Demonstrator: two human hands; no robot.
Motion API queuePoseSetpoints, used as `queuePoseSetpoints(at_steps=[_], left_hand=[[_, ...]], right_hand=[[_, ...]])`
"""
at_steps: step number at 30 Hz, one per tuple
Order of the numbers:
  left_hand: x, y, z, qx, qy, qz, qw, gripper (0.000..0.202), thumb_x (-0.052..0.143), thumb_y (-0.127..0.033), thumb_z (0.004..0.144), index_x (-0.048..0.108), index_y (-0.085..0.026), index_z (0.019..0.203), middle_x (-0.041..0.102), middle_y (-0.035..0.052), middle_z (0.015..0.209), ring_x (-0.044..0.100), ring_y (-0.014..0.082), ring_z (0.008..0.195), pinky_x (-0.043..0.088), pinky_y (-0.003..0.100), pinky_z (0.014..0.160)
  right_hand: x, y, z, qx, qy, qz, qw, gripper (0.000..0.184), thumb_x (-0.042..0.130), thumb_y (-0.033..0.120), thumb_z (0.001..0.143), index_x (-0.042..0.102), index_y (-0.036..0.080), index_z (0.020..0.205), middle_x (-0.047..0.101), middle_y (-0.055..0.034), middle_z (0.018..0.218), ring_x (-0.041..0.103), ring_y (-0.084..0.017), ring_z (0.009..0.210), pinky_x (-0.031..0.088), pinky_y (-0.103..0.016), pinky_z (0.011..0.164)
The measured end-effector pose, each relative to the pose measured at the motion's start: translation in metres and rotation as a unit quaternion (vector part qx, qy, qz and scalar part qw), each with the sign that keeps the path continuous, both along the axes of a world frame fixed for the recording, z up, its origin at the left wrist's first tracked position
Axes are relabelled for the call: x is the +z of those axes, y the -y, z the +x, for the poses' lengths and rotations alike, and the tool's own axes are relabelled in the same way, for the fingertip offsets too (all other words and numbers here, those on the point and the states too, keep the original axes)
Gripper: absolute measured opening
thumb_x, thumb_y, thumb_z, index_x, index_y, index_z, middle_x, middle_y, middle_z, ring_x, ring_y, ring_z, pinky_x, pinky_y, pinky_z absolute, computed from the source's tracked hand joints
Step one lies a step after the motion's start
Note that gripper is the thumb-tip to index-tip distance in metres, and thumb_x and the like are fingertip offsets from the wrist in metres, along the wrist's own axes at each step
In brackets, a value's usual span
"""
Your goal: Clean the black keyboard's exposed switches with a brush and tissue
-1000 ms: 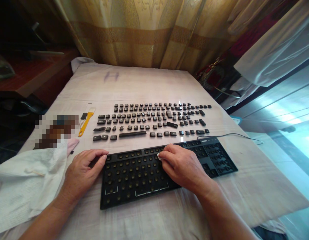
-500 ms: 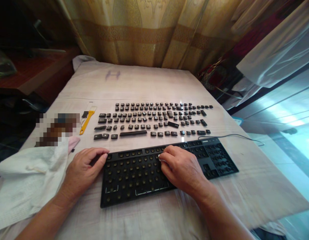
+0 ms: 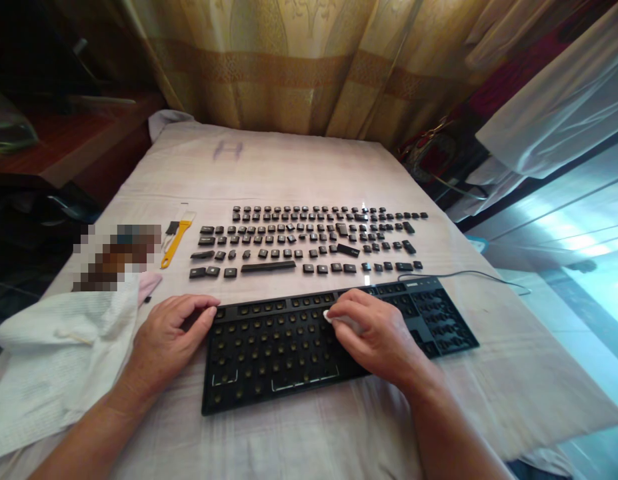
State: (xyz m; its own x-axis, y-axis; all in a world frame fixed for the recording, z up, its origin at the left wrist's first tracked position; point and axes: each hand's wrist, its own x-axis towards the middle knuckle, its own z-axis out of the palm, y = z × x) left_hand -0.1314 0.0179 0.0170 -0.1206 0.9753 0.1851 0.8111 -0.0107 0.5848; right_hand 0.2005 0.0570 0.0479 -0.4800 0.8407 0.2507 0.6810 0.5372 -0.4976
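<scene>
So the black keyboard (image 3: 289, 347) is sitting toward the near side of the table (image 3: 289, 167), kinda slanted, with bare stubs showing where keycaps would go. The left hand (image 3: 163, 340) is curling in, thumb and index fingertip touching the keyboard's far left corner; I can't tell if it's really gripping or just resting there. The right hand (image 3: 373, 330) is pinching a small white thing (image 3: 327, 316) between thumb and fingers, over the keyboard's upper rows. It's too small to make out exactly what it is. Loose keycaps (image 3: 287, 253) are lying in rows just past the keyboard, long spacebar (image 3: 267, 267) included. A yellow-handled tool (image 3: 171, 250) is lying off toward the table's left edge, and a white cloth (image 3: 89, 353) is spreading over that edge closer in. The cable (image 3: 459, 274) is trailing toward the right edge, and a gold curtain (image 3: 269, 73) is hanging beyond the far edge.
</scene>
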Motion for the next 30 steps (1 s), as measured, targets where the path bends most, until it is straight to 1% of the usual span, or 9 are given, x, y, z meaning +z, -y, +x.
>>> queuePoseSetpoints(at_steps=[2, 4, 9, 17, 22, 25, 27, 30], left_hand=[[0.0, 0.0, -0.001, -0.006, -0.002, 0.004, 1.0, 0.043, 0.049, -0.066, 0.087, 0.072, -0.03, 0.089, 0.077, 0.002, 0.091, 0.071, 0.0258, 0.09, 0.054, 0.044, 0.094], [-0.001, -0.001, -0.002, -0.008, -0.005, 0.006, 1.0, 0.043, 0.049, -0.066, 0.087, 0.072, -0.03, 0.089, 0.076, 0.002, 0.092, 0.07, 0.0258, 0.09, 0.054, 0.045, 0.094], [-0.001, -0.001, -0.002, -0.006, -0.011, -0.005, 1.0, 0.044, 0.048, -0.066, 0.087, 0.072, -0.029, 0.09, 0.076, 0.0013, 0.091, 0.07, 0.0248, 0.09, 0.054, 0.044, 0.094], [0.0, -0.001, -0.002, -0.001, -0.025, -0.008, 1.0, 0.044, 0.048, -0.064, 0.087, 0.072, -0.028, 0.09, 0.076, 0.0011, 0.092, 0.07, 0.0241, 0.09, 0.054, 0.042, 0.096], [0.001, -0.001, -0.001, -0.002, -0.034, -0.009, 0.999, 0.044, 0.047, -0.063, 0.087, 0.072, -0.028, 0.09, 0.076, 0.0013, 0.091, 0.07, 0.0233, 0.089, 0.055, 0.04, 0.095], [0.003, -0.001, -0.001, 0.001, -0.031, -0.016, 0.999, 0.045, 0.047, -0.064, 0.086, 0.072, -0.028, 0.089, 0.076, 0.0014, 0.091, 0.07, 0.0238, 0.09, 0.054, 0.041, 0.096], [0.003, 0.0, -0.002, 0.005, -0.026, -0.019, 0.999, 0.046, 0.047, -0.065, 0.085, 0.073, -0.028, 0.089, 0.076, 0.0015, 0.092, 0.07, 0.0241, 0.091, 0.054, 0.042, 0.096], [0.002, -0.001, -0.002, 0.01, -0.021, -0.02, 1.0, 0.047, 0.047, -0.067, 0.084, 0.073, -0.028, 0.089, 0.076, 0.002, 0.092, 0.07, 0.0244, 0.091, 0.054, 0.042, 0.097]], right_hand=[[-0.003, -0.003, 0.007, -0.028, -0.033, 0.009, 0.999, 0.018, 0.055, 0.014, 0.088, 0.072, 0.021, 0.087, 0.071, -0.0034, 0.088, 0.069, -0.016, 0.079, 0.052, -0.028, 0.076], [-0.006, -0.005, 0.011, -0.044, -0.031, 0.018, 0.998, 0.018, 0.055, 0.015, 0.088, 0.072, 0.02, 0.087, 0.071, -0.0036, 0.087, 0.069, -0.017, 0.078, 0.052, -0.029, 0.077], [-0.01, -0.006, 0.008, -0.036, 0.011, 0.03, 0.999, 0.018, 0.056, 0.015, 0.087, 0.073, 0.022, 0.088, 0.072, -0.0028, 0.087, 0.069, -0.017, 0.078, 0.052, -0.028, 0.075], [-0.005, -0.004, 0.002, -0.03, 0.08, 0.037, 0.996, 0.018, 0.058, 0.014, 0.086, 0.074, 0.022, 0.086, 0.073, -0.0038, 0.089, 0.069, -0.018, 0.077, 0.049, -0.027, 0.071], [-0.001, -0.002, -0.001, -0.033, 0.111, 0.016, 0.993, 0.018, 0.057, 0.015, 0.085, 0.074, 0.021, 0.083, 0.073, -0.0041, 0.088, 0.068, -0.018, 0.077, 0.048, -0.028, 0.071], [0.001, 0.0, -0.003, -0.03, 0.121, -0.004, 0.992, 0.017, 0.057, 0.015, 0.084, 0.073, 0.02, 0.08, 0.072, -0.0042, 0.086, 0.068, -0.019, 0.076, 0.048, -0.028, 0.07], [0.002, 0.0, 0.0, -0.023, 0.106, -0.015, 0.994, 0.017, 0.057, 0.014, 0.084, 0.073, 0.021, 0.079, 0.071, -0.0039, 0.085, 0.067, -0.018, 0.075, 0.048, -0.028, 0.07], [0.003, -0.003, 0.011, -0.017, 0.01, -0.026, 0.999, 0.018, 0.055, 0.014, 0.084, 0.071, 0.022, 0.081, 0.071, -0.003, 0.085, 0.068, -0.016, 0.076, 0.051, -0.026, 0.072]])
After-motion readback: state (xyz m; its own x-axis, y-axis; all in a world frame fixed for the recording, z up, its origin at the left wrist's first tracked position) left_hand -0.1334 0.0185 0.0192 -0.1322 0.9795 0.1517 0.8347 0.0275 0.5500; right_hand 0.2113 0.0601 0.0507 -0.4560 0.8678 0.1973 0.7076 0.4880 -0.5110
